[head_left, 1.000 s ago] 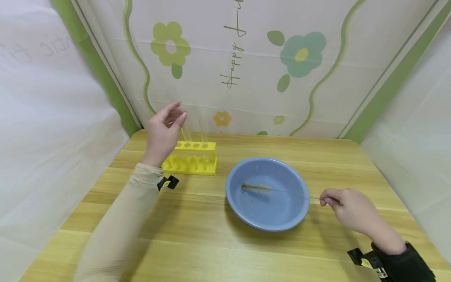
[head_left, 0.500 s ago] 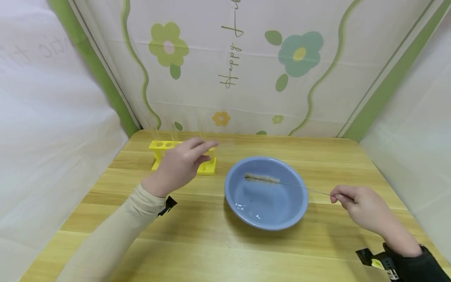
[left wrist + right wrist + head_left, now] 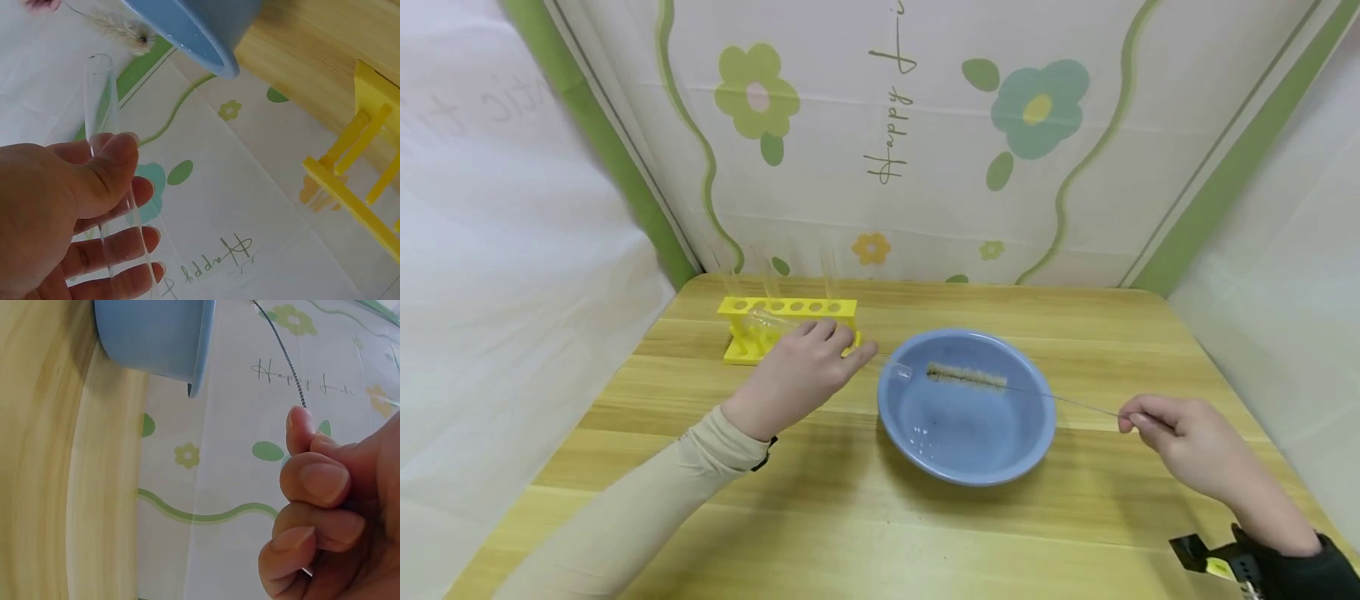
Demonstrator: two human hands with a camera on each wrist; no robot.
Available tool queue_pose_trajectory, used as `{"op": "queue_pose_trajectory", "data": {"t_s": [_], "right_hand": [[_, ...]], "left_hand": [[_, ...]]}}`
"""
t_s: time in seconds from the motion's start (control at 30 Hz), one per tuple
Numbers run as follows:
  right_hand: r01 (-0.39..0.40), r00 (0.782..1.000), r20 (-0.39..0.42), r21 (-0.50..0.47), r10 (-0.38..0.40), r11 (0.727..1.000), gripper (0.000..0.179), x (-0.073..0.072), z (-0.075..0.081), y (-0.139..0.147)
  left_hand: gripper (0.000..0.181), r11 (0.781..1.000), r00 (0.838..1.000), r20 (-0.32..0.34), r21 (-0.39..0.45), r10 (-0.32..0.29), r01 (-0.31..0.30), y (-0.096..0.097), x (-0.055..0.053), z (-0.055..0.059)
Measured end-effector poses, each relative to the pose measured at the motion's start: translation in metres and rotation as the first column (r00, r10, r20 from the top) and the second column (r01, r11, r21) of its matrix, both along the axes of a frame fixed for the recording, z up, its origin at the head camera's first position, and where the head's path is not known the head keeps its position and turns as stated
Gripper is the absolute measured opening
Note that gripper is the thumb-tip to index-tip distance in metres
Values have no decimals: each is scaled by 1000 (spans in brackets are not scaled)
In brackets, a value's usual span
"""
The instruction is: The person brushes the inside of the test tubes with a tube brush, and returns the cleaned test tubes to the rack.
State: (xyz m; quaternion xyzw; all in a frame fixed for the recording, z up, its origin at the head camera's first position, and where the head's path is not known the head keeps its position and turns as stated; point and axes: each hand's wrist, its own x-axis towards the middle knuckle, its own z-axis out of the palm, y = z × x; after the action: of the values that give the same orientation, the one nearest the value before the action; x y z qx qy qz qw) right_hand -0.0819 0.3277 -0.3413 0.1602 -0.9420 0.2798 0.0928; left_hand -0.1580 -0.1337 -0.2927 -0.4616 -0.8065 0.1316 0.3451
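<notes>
My left hand point(image 3: 801, 371) holds a clear glass test tube point(image 3: 102, 94) between thumb and fingers. The tube lies nearly level, its open mouth toward the blue basin point(image 3: 891, 442) and its other end over the yellow test tube rack point(image 3: 786, 306). With thumb and curled fingers, my right hand point(image 3: 1191, 442) grips the twisted wire handle point(image 3: 284, 353) of a test tube brush point(image 3: 966, 377). The brush's pale bristles hang over the basin, their tip close to the tube's mouth. In the left wrist view the bristles point(image 3: 122, 30) are apart from the tube.
Several clear test tubes point(image 3: 830, 273) stand in the rack at the back left. Water glints inside the basin. Everything stands on a wooden table point(image 3: 880, 542), with a printed white curtain point(image 3: 925, 217) behind and at the sides.
My left hand has come from above the rack, right and down toward the basin, bringing a test tube turned to nearly level. The right hand has drawn the brush rightward and raised it.
</notes>
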Motion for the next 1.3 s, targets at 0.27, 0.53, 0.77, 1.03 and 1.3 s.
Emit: {"op": "queue_pose_trajectory", "data": {"t_s": [0.27, 0.53, 0.77, 1.03, 1.3], "right_hand": [[-52, 999, -15, -118, 50, 992, 25, 5, -6, 4], [-94, 995, -50, -177, 87, 980, 28, 8, -9, 5], [-88, 993, -87, -184, 73, 979, 28, 10, -10, 4], [-67, 981, -194, -223, 23, 973, 33, 11, -12, 2], [-63, 964, -268, -235, -2, 970, 34, 10, -13, 1]], "left_hand": [[32, 1000, 996, -93, -23, 2, -4, 4, -2, 2], [28, 999, 994, -113, -35, -8, 4, 10, -1, 6], [31, 999, 994, -108, -21, -35, 33, 13, 0, 7], [37, 996, 998, -7, 60, -70, 70, 10, 1, 6], [41, 995, 996, 61, 77, -71, 66, 9, 1, 5]]}}
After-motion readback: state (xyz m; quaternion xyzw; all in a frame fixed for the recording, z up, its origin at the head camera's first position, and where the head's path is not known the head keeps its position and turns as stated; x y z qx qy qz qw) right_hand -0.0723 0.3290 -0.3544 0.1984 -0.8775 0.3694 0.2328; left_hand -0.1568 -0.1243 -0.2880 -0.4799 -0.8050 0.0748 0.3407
